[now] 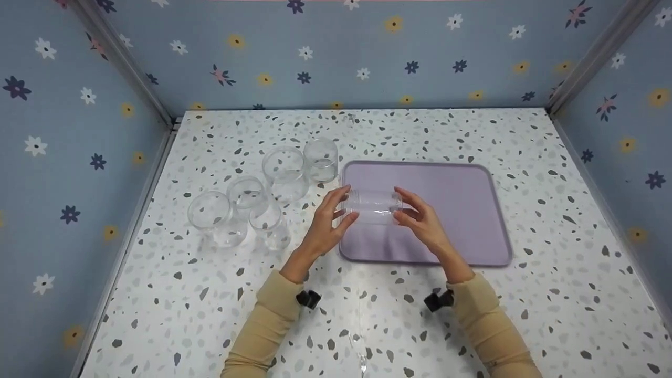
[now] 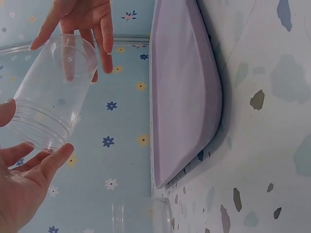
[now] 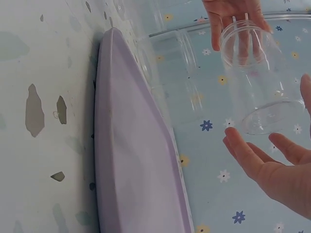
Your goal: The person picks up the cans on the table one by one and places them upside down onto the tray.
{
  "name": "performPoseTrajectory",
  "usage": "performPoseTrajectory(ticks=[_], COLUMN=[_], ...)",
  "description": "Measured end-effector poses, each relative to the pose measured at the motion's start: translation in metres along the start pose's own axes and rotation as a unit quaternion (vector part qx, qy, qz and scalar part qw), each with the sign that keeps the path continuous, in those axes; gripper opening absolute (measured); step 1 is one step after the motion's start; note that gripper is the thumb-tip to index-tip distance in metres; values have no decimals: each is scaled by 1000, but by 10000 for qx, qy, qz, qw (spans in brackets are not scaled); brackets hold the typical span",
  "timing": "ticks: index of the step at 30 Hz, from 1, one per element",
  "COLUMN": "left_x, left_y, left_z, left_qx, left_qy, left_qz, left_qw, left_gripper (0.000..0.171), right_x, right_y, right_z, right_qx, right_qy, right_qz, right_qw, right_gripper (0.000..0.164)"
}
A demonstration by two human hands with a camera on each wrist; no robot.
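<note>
A clear, see-through jar (image 1: pixel 374 206) with a threaded mouth lies sideways between the two hands, above the lilac tray (image 1: pixel 451 210). My left hand (image 1: pixel 328 223) grips its mouth end, thumb on one side and fingers on the other, right at the threads. At the base end, my right hand (image 1: pixel 422 218) holds the jar with thumb and fingertips at the edge. In the left wrist view the jar (image 2: pixel 53 92) slants, and some fingers of the right hand (image 2: pixel 90 24) show through its wall. The right wrist view has the jar's round base (image 3: pixel 272 116) facing the right palm.
Several more clear jars stand left of the tray, among them a wide jar (image 1: pixel 286 176), a back jar (image 1: pixel 321 160) and a front-left jar (image 1: pixel 210 210). The speckled table (image 1: pixel 367 325) meets flower-patterned walls (image 1: pixel 336 52) at the back and sides.
</note>
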State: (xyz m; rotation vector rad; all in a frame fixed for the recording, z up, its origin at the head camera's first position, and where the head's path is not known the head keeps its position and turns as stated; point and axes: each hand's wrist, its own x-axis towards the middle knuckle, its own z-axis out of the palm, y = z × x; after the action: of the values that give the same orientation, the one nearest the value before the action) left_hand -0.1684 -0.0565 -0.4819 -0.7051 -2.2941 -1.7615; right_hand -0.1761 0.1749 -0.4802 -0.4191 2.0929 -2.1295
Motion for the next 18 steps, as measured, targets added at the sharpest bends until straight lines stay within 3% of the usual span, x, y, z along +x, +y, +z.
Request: performPoseTrajectory(ticks=[11,15,18], left_x=[-2,-3,-4], left_y=[-2,21,20], left_z=[2,-1,-1], left_qx=[-87,-114,2], left_qy=[86,40,-19], left_qz=[95,0,-16], left_qw=[9999,9999,10000], left_gripper=[50,50,51], right_x=[-2,-3,-3], right_y=[4,5,6], right_z=[6,8,8], right_qx=[403,479,424], right_qy=[113,243,326], right_qz=[46,-22,-117], right_qw=[9991,9986,9985], right_gripper=[49,47,47])
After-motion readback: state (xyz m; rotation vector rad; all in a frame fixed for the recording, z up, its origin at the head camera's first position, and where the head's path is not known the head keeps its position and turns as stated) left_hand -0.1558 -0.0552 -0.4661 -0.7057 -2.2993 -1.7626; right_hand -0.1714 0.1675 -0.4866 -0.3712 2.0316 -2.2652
